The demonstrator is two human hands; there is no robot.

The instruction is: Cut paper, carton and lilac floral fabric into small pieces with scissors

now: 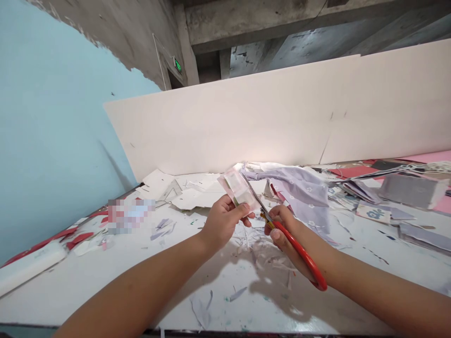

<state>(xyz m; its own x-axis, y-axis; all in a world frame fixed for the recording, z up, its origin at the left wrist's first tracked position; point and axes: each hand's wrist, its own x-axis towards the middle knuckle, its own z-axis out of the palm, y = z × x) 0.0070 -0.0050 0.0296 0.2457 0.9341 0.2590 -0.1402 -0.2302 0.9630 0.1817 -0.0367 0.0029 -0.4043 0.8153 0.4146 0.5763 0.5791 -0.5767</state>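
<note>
My left hand [227,217] pinches a small pale pink and white rectangular piece [237,187], thumb on top, above the middle of the table. Whether it is paper or cloth I cannot tell. Red-handled scissors [299,253] are gripped in my right hand [287,230], with one handle loop reaching back past the wrist. Their blades run along the right edge of the pale piece; how far apart they are is hard to see. Behind my right hand lies a lavender cloth with small white flowers [306,188].
Thin scraps [252,251] litter the white table [123,291] below my hands. Cut white board pieces [195,197] lie at the back left. Folded grey-lavender pieces [408,190] and a patterned card [373,212] are on the right. A pale upright panel [246,126] closes off the back.
</note>
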